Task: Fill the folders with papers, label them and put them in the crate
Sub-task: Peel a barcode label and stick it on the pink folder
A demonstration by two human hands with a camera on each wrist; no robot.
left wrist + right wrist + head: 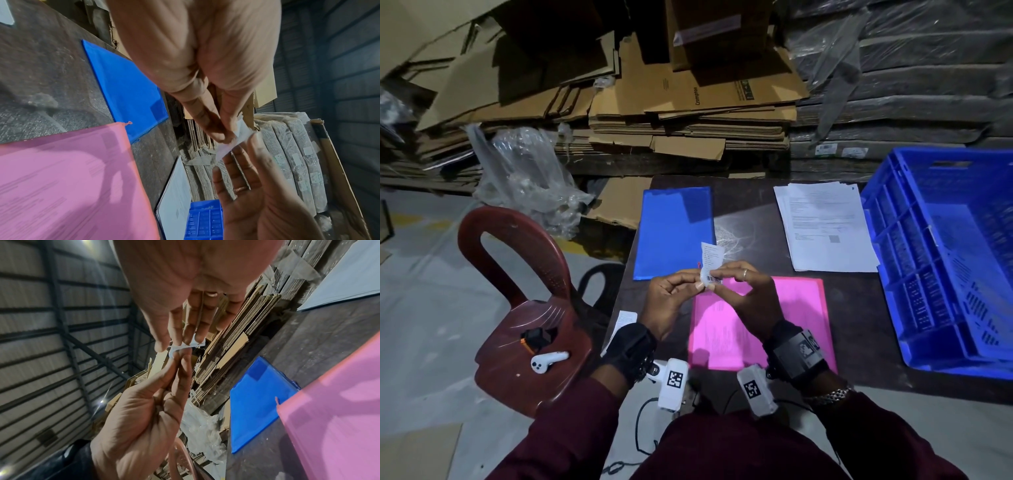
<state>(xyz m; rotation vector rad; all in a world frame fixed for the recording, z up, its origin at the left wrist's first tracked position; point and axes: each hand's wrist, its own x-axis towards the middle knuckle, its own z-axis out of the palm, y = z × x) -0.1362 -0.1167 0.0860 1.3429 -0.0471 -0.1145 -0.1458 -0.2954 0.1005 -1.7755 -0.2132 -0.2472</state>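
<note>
Table (859,342) | pink folder (791,308): papers inside | both hands pinch label (711,260)

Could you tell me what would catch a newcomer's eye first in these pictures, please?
Both hands, left hand and right hand, pinch a small white barcode label above the pink folder, which shows printed pages through its cover. A blue folder lies beyond it, a paper stack right of that, and a big blue crate at the table's right.

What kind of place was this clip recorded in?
Probably a warehouse or packing storeroom: flattened cardboard cartons stacked high, plastic-wrapped bundles beside them, and a corrugated metal wall behind.
</note>
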